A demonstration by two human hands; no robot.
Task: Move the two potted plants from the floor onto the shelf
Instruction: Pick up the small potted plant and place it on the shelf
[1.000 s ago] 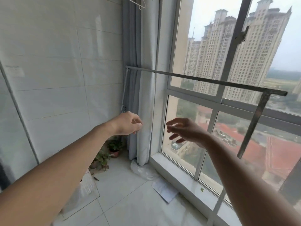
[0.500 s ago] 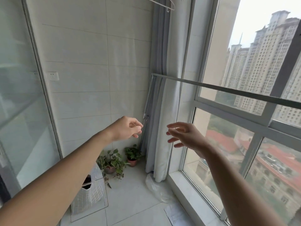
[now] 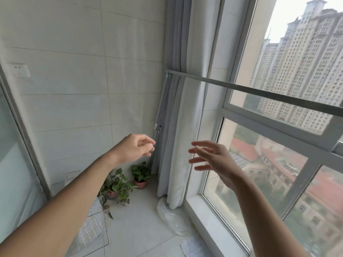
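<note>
Two small potted plants stand on the tiled floor in the far corner. The nearer one point(image 3: 115, 186) has trailing leaves and a brownish pot. The farther one point(image 3: 141, 175) sits in a pink pot beside the curtain. My left hand point(image 3: 135, 148) is stretched out at chest height well above them, fingers loosely curled and holding nothing. My right hand point(image 3: 209, 158) is raised beside it with fingers spread, also holding nothing. A metal rack frame point(image 3: 259, 91) runs along the window at the right; no shelf surface shows.
A grey-white curtain point(image 3: 181, 127) hangs in the corner. A white wire basket under a clear plastic sheet point(image 3: 92, 232) sits at the lower left. A crumpled plastic bag point(image 3: 170, 217) and paper lie on the floor by the window sill point(image 3: 213, 227). A glass door frame point(image 3: 22, 130) stands left.
The view has swung left and down toward the corner, so both plants now show fully. Both hands stay raised and apart, in much the same pose.
</note>
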